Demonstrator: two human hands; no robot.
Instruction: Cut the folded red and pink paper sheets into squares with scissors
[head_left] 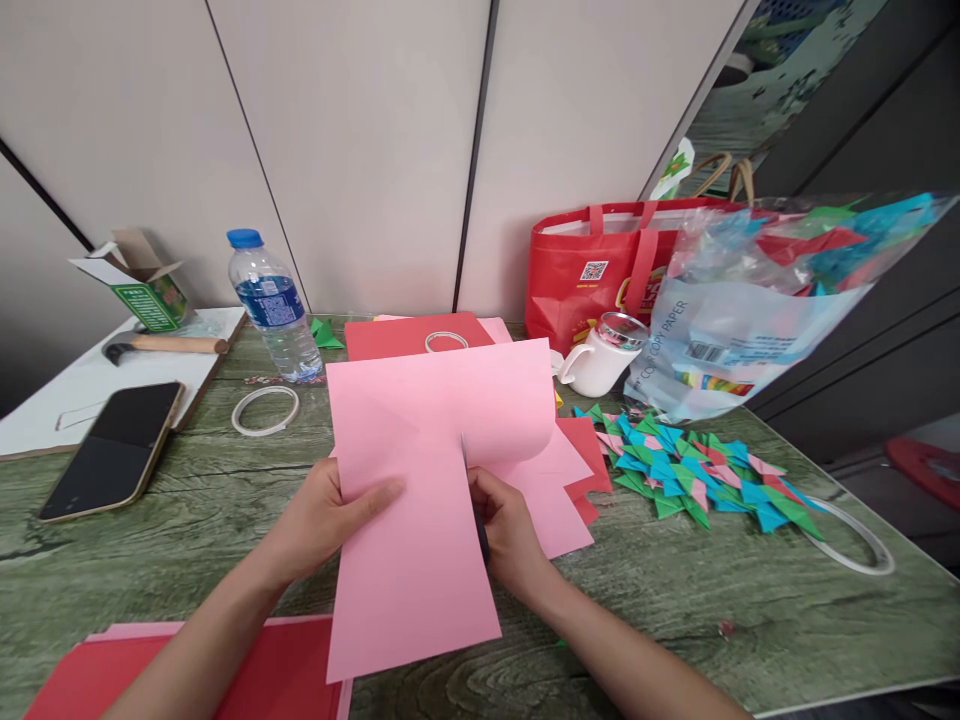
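The table [675,610] is the largest thing, and its left edge is cut off by the view. By its far edge, to the right, stands a red bag [559,270], partly hidden behind a plastic bag [757,310] whose colourful content is hard to make out through the shiny film. Toward the near edge, on the left, lies a stack of red and pink sheets [285,660], cut off below and partly covered by the left forearm. A pink sheet [420,570] is held above the middle of the table; it has a slit, and the part to the right of it curls upward. Near the right edge lies a strip of folded paper pieces [690,465]; how they are joined, I cannot tell. The left hand [334,510] grips the pink sheet by its left side, with the thumb on top and the other fingers hidden beneath. The right hand [510,530] is closed around the scissors [482,540], of which only a bit of dark handle and a thin blade in the slit can be seen
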